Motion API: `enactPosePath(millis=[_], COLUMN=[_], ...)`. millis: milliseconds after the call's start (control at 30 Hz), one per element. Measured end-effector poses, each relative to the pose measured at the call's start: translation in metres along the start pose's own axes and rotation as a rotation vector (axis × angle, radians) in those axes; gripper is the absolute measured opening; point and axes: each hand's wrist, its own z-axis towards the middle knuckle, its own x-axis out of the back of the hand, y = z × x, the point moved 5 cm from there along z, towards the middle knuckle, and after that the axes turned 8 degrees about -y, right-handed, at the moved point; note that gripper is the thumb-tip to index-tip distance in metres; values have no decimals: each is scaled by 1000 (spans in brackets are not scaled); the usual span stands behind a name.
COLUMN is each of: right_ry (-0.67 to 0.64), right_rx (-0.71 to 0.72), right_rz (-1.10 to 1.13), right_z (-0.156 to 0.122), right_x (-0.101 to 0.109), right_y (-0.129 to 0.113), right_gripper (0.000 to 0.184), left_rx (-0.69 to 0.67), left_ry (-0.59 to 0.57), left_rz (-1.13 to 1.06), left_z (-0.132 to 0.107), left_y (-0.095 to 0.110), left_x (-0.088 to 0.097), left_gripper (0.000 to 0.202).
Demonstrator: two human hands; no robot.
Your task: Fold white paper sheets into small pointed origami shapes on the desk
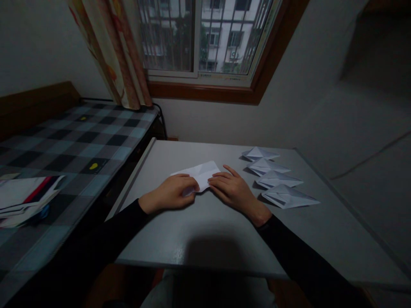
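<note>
A partly folded white paper [201,173] lies on the grey table [205,231], in front of me. My left hand [171,193] rests on the paper's near left corner with its fingers curled and pinching the edge. My right hand [233,189] lies flat beside it, fingers stretched out and pressing on the paper's near right edge. Both sleeves are black.
Several folded white paper pieces [276,179] lie in a row on the table's right side. A bed with a checked cover [73,145] stands to the left, with papers [22,199] on it. A window and curtain [118,51] are behind the table.
</note>
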Motion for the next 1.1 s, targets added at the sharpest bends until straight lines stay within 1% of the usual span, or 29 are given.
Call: enactPosePath(millis=[67, 133, 233, 300, 367, 500, 567, 633, 700, 733, 767, 800, 867, 967, 1033, 1100], right_ry=[-2, 26, 131, 226, 313, 457, 483, 455, 383, 337, 293, 257, 191, 96, 40, -7], right_rx=[-55, -138, -284, -381, -469, -617, -666, -691, -691, -681, -657, -627, -558, -477, -436, -394], right_rz=[40, 105, 204, 252, 306, 482, 566, 582, 507, 444, 385, 330, 236, 116, 52, 25], right_z=[-1, -4, -9, -13, -16, -18, -18, -19, -21, -22, -24, -25, -25, -20, -14, -7], right_x=[0, 1, 2, 4, 6, 9, 6, 1, -6, -10, -14, -17, -22, -19, -14, -9], right_y=[7, 15, 26, 29, 30, 30, 33, 39, 48, 51, 54, 56, 56, 44, 32, 17], right_gripper=[20, 18, 19, 23, 26, 27, 33, 39, 43, 46, 50, 53, 54, 45, 41, 43], left_rx=[0, 20, 94, 139, 174, 258, 309, 365, 409, 413, 400, 369, 258, 74, 22, 30], left_ry=[23, 53, 116, 184, 263, 426, 451, 437, 426, 420, 408, 382, 279, 31, -93, -153], left_rz=[-55, -104, -139, -168, -244, -368, -360, -314, -228, -162, -83, -5, 117, 187, 226, 264], left_z=[-3, -6, -11, -14, -16, -17, -15, -14, -13, -12, -11, -10, -6, -2, -2, -3], left_y=[-5, -11, -23, -29, -35, -43, -48, -53, -57, -57, -56, -53, -43, -28, -23, -23], left_x=[6, 15, 27, 35, 41, 47, 43, 35, 27, 24, 21, 18, 10, -9, -21, -29], left_gripper=[16, 16, 20, 25, 30, 36, 39, 39, 30, 27, 29, 36, 50, 59, 62, 65])
